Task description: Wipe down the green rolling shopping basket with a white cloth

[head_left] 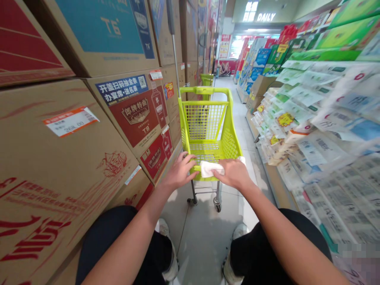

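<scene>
A small lime-green shopping cart stands in front of me, its basket made of plastic lattice. My right hand is closed on a folded white cloth, pressed against the near handle bar. Part of the cloth also shows behind the knuckles, near the cart's right corner. At the bar's left end my left hand curls loosely around the corner, fingers a little apart and thumb over the front. No goods are visible in the basket.
Stacked cardboard cartons rise close on the left. On the right, shelving holds packs of tissue. A tiled aisle floor runs ahead under the cart's wheels. Another green cart stands farther back.
</scene>
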{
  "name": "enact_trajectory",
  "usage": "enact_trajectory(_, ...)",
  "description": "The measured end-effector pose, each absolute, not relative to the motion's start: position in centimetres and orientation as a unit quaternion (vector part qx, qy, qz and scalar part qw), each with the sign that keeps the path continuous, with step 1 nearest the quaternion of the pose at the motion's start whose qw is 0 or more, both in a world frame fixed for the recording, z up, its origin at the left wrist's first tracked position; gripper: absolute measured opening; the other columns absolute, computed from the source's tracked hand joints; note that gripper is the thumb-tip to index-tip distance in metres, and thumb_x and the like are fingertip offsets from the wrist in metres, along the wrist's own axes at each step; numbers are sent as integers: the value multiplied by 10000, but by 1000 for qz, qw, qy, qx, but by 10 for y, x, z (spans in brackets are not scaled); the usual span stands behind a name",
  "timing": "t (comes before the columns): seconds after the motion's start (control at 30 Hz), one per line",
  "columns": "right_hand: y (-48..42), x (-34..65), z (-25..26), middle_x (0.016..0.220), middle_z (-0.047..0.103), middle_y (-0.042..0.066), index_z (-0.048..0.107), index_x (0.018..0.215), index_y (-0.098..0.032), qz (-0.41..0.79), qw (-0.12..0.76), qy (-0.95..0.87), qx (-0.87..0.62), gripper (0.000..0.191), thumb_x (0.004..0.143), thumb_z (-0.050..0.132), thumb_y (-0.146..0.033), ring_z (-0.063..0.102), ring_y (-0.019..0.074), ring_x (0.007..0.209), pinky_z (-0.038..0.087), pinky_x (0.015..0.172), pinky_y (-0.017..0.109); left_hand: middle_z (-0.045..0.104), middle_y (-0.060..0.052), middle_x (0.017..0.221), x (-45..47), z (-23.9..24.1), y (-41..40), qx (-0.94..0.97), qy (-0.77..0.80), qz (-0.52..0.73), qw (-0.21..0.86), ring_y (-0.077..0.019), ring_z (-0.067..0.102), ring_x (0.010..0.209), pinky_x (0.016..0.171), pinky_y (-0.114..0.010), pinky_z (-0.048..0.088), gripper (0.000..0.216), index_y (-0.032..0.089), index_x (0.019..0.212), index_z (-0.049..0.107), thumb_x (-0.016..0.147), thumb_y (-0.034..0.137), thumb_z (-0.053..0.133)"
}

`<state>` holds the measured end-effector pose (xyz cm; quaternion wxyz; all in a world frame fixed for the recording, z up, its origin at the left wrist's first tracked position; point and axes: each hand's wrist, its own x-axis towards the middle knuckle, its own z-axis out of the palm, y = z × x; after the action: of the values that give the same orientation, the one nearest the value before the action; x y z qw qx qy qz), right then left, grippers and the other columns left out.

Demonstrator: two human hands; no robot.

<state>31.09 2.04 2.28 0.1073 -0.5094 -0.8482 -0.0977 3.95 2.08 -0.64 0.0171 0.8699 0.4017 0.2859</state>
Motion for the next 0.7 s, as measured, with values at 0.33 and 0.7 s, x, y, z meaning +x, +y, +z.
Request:
enact_trajectory(0.33,15,280,3,891,755,83,693,914,-187,-110,210,-838,-491,361,1032,438,-414,639,219,843,287,753,348,585,-133,1525,63,-16,11,857,343,379,62,-269,489,1503,1312,-561,345,604,193,1466,461,877,70,508)
enact_trajectory(0.7,48,379,3,739,730,97,648,668,-191,-118,202,-787,-571,406,942,424,-390,564,180,643,191,608,320,601,-101,1532,91,12,-11,911,346,227,-6,-344,497,1485,1184,-552,488,488,210,1471,556,985,175,525)
